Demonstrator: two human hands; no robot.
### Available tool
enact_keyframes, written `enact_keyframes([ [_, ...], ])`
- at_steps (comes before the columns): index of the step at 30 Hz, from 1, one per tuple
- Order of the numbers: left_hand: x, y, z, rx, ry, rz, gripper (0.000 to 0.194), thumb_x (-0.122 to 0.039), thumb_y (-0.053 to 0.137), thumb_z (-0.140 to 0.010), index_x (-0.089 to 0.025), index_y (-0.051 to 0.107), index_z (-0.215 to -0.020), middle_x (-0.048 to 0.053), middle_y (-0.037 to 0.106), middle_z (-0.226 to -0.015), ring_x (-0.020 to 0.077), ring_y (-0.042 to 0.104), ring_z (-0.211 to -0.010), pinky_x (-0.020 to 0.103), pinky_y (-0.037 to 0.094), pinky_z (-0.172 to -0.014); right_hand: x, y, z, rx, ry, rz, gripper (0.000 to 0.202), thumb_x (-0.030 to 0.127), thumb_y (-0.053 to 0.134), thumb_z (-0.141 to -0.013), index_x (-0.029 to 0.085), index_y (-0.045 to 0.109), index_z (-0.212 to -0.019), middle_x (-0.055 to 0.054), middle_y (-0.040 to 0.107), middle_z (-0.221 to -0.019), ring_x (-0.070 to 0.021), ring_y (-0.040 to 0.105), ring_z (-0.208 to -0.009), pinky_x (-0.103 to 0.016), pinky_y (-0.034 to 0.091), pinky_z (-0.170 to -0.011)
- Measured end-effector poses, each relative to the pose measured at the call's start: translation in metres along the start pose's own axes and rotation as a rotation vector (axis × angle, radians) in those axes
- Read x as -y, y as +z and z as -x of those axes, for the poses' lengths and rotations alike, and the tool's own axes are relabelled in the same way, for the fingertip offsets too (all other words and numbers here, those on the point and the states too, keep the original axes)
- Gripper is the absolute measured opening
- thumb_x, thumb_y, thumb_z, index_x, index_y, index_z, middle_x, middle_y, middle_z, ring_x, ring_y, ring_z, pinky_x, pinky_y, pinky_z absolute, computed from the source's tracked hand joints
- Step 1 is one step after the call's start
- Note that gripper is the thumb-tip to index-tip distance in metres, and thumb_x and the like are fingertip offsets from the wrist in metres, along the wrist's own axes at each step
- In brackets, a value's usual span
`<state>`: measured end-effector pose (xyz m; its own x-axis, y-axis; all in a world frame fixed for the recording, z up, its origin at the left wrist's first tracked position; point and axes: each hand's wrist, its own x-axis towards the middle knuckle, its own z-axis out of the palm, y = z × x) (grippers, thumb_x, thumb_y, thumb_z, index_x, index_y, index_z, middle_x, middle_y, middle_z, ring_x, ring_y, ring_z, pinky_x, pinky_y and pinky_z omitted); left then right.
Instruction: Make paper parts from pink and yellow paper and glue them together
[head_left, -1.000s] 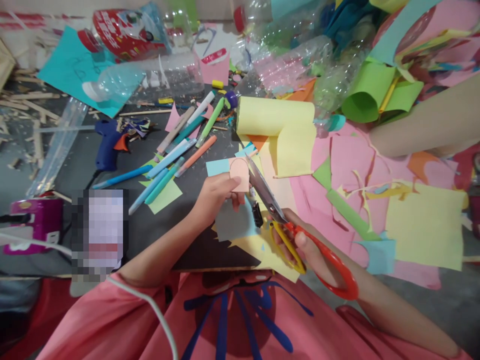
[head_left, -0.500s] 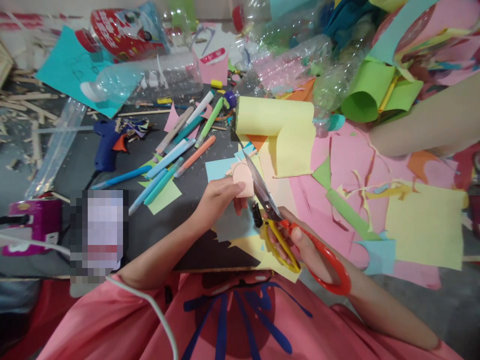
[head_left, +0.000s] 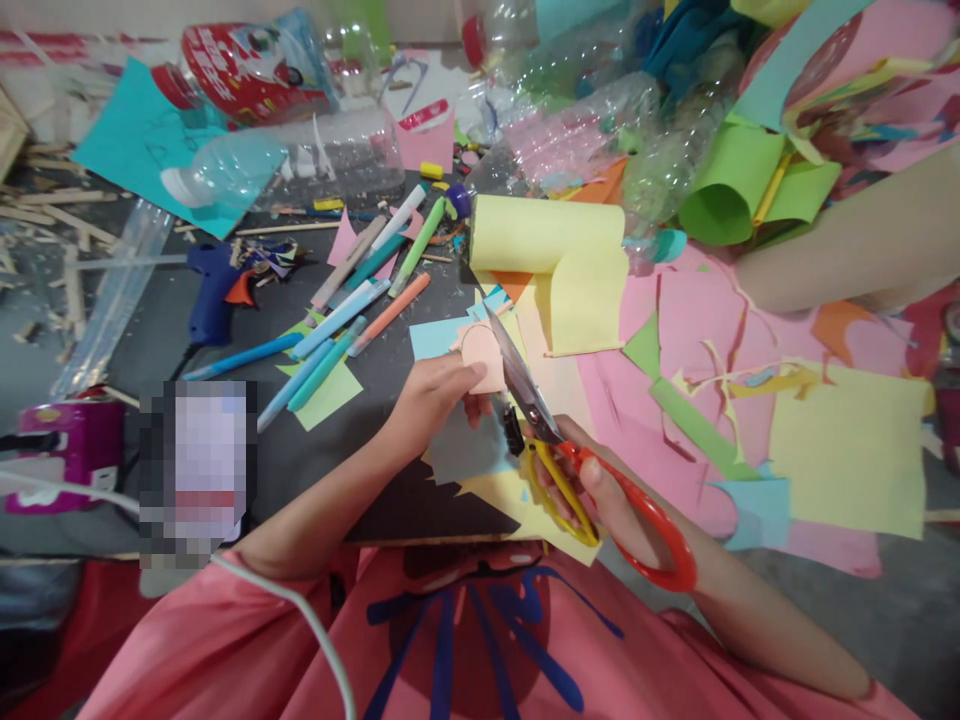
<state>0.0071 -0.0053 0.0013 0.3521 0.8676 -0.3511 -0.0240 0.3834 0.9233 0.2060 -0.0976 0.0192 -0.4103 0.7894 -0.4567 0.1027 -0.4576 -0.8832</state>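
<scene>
My left hand pinches a small pale pink piece of paper with a rounded top and a drawn curved line. My right hand grips scissors with one yellow and one red handle, thumb in the red loop and fingers at the yellow one. Their blades point up and away, along the right edge of the pink paper; I cannot tell whether they touch it. Below the hands lie grey and yellow paper scraps. A black object sits beside the blades.
Markers and a blue glue gun lie to the left. Plastic bottles line the back. A curled yellow sheet lies ahead, with pink paper at right. Another person's arm reaches in from the right.
My left hand and the pink paper have shifted very slightly left. The scissors have barely moved, still held beside the paper's edge.
</scene>
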Motion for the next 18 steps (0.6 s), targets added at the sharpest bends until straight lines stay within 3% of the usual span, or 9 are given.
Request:
enact_keyframes([
  [6,-0.0026,0.0009,0.0007,0.018,-0.017,-0.017,0.032,-0.035,0.063,-0.078,-0.016,0.06,-0.051,0.0,0.06,-0.051,0.0098,0.053,-0.042,0.024,0.045,-0.048,0.0023,-0.0001,0.0006,0.054,0.022,-0.077,0.051,0.074,0.035,-0.091,0.025,0.044,-0.096,0.004,0.046,-0.078,-0.0084,0.042,-0.054,-0.023,0.035,-0.048],
  [18,-0.0025,0.0003,0.0013,0.031,-0.012,-0.03,0.033,-0.037,0.063,-0.078,-0.016,0.059,-0.053,0.0,0.06,-0.052,0.0101,0.053,-0.043,0.023,0.045,-0.048,0.0025,0.0024,-0.0006,0.027,0.004,-0.057,0.055,0.076,0.033,-0.091,0.024,0.046,-0.106,0.006,0.044,-0.071,-0.0091,0.039,-0.051,-0.023,0.033,-0.046],
])
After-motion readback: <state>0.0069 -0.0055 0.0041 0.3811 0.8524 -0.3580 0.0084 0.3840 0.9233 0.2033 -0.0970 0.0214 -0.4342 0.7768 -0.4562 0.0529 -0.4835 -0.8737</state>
